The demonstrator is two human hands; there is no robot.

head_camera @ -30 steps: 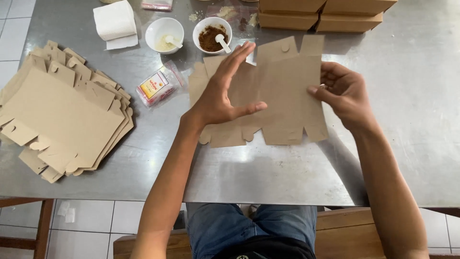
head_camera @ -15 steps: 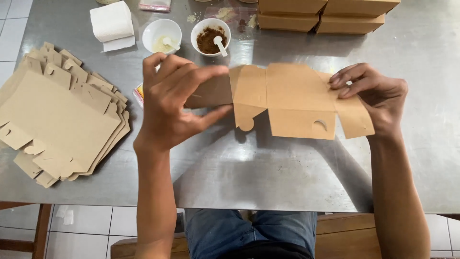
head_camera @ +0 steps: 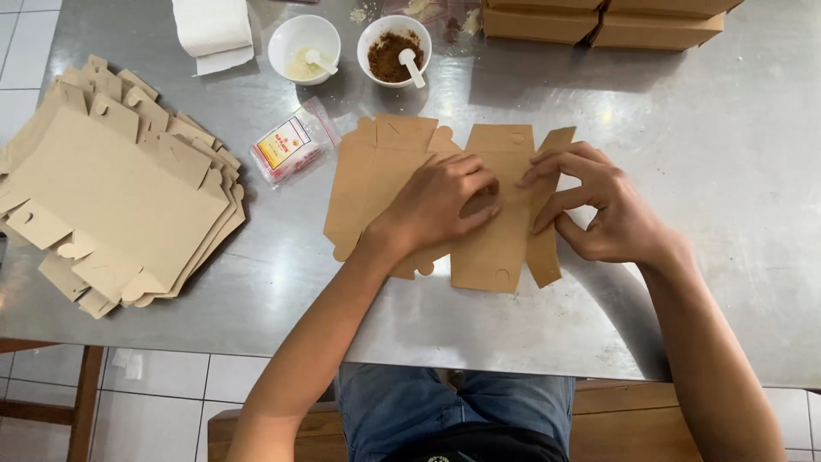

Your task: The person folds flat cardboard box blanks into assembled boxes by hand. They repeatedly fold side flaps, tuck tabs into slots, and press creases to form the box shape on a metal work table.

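Stretching across most of the view is a brushed steel table [head_camera: 727, 171], its near edge running above pale floor tiles [head_camera: 162, 376] and a wooden bench [head_camera: 616, 428] where the person sits in blue jeans. Near the left edge of the surface lies a fanned stack of flat brown cardboard blanks [head_camera: 111, 188], tabs and notches showing along its sides. At the far edge, left of centre, sits a roll of white paper [head_camera: 209, 26], then a white bowl of pale powder [head_camera: 304, 47] with a small spoon, then a white bowl of brown powder [head_camera: 393, 51] with a white spoon. Just nearer, between the stack and the middle, lies a small clear packet with a yellow and red label [head_camera: 286, 150]. In the middle of the surface lies the flat box blank [head_camera: 496, 248], brown card with cut flaps. The left hand [head_camera: 440, 201] presses down on its centre, fingers curled and together on the card. The right hand [head_camera: 599, 210] pinches the blank's right-hand flap, fingertips closed on the fold. At the far right corner region, closed brown cardboard boxes [head_camera: 599, 21] stand side by side.
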